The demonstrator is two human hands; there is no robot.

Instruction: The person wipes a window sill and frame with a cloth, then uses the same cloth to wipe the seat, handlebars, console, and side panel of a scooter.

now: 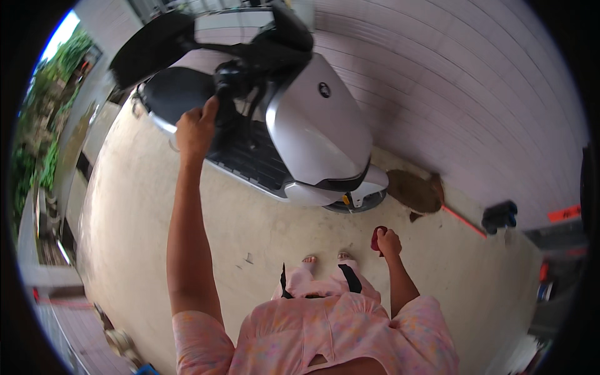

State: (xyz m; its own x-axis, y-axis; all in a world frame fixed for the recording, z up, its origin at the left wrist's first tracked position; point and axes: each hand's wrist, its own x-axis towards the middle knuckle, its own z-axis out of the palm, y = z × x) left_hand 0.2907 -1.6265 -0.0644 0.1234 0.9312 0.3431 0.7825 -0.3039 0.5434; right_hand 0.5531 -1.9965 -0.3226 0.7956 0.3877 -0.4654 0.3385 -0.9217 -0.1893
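A silver scooter (319, 125) with a black seat (175, 94) and a black footboard (253, 156) stands ahead of me, its front wheel to the right. My left arm reaches out to it. My left hand (195, 132) is closed at the end of the scooter's handlebar (231, 78), just below a large black mirror (153, 50); the fingers' far side is hidden. Low on the right, away from the scooter, my right hand (390, 242) is closed round a small dark red bundle (377, 239), perhaps a folded cloth. Most of that bundle is covered by the fingers.
A pale ribbed wall (450, 94) rises behind the scooter. Near its front wheel lies a round brown basket-like thing (415, 190) with a red stick (464, 221). Black footwear (500, 215) stands by the wall. Plants (47, 162) grow beyond the concrete floor's (137, 237) left edge.
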